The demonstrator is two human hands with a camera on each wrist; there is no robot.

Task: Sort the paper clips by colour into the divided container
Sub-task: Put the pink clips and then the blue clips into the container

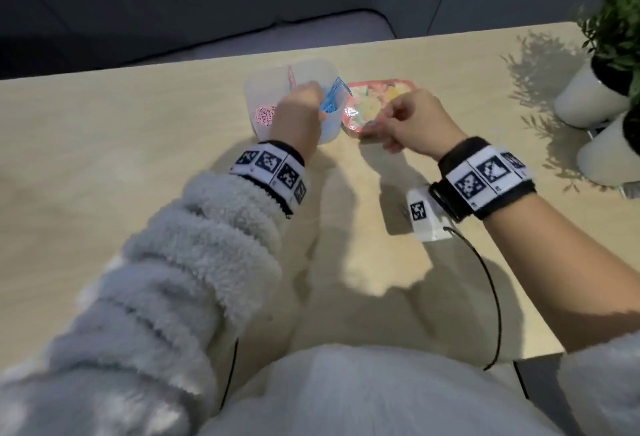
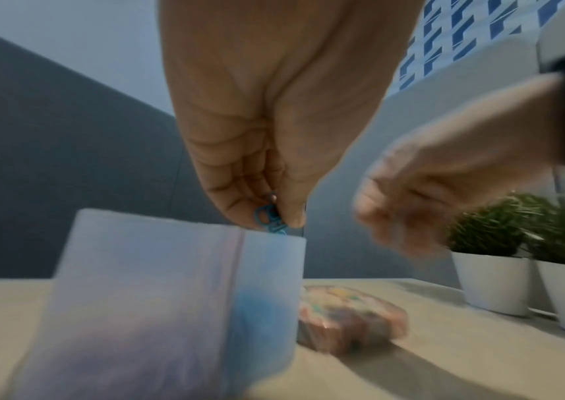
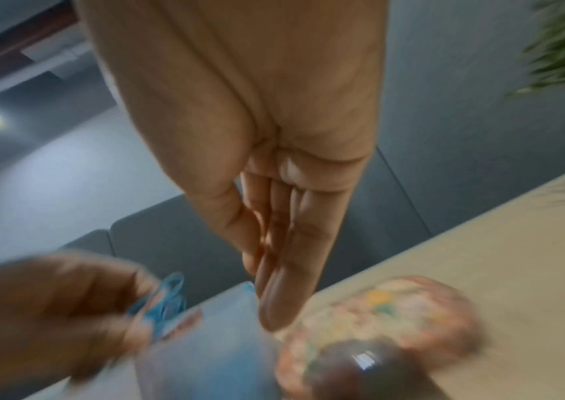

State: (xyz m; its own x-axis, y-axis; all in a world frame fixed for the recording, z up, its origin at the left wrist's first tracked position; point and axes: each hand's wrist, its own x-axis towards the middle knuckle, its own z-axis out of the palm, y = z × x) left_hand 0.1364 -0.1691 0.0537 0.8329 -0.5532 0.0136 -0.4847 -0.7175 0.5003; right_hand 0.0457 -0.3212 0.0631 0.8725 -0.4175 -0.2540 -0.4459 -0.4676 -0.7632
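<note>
A translucent white divided container (image 1: pixel 258 89) stands on the table, with pink clips (image 1: pixel 265 115) in its left compartment and blue clips (image 1: pixel 330 103) on the right. My left hand (image 1: pixel 317 96) hovers over its right side and pinches a bunch of blue paper clips (image 2: pixel 271 217) just above the rim of the container (image 2: pixel 171 297). A pink tray (image 1: pixel 377 98) of mixed coloured clips lies right of it. My right hand (image 1: pixel 388 115) hangs over the tray's near edge; its fingers (image 3: pixel 274 297) point down, straight and together, and nothing shows in them.
Two white pots with green plants (image 1: pixel 595 89) stand at the table's right end. A grey sofa (image 1: pixel 104 37) lies beyond the far edge. A white marker block (image 1: pixel 427 216) and a black cable (image 1: pixel 491 297) hang from my right wrist.
</note>
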